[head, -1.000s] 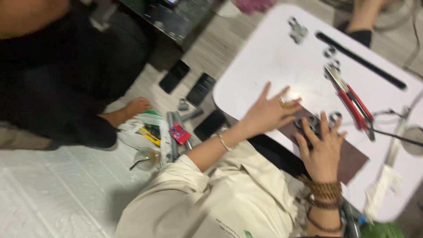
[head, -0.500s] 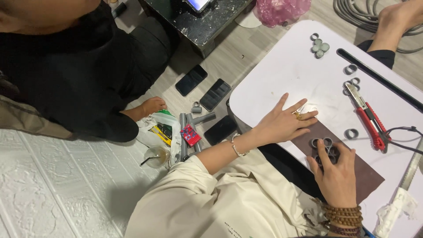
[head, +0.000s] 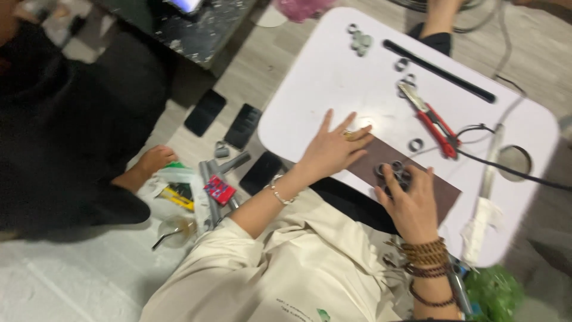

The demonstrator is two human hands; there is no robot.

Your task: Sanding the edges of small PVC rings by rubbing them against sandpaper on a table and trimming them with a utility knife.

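Note:
My left hand (head: 332, 148) lies flat with fingers spread on the near end of a brown sheet (head: 444, 192), which rests on the white table (head: 316, 77). My right hand (head: 411, 206) grips a cluster of joined grey rings (head: 392, 171) and holds it down on that brown sheet. I wear a ring on the left hand, a thin bracelet on the left wrist and brown bead bracelets on the right wrist.
On the table lie a red-handled cutter (head: 434, 122), a black rod (head: 440, 71), loose grey rings (head: 416, 144) and another ring cluster (head: 360, 42). On the floor are dark phones (head: 241, 126), grey pipe pieces (head: 215, 176) and a glass (head: 174, 229). Another person's hand (head: 154, 160) rests at left.
The view has swung, so everything sits further left and up in the picture. My hands keep their places on the brown sheet and the ring cluster.

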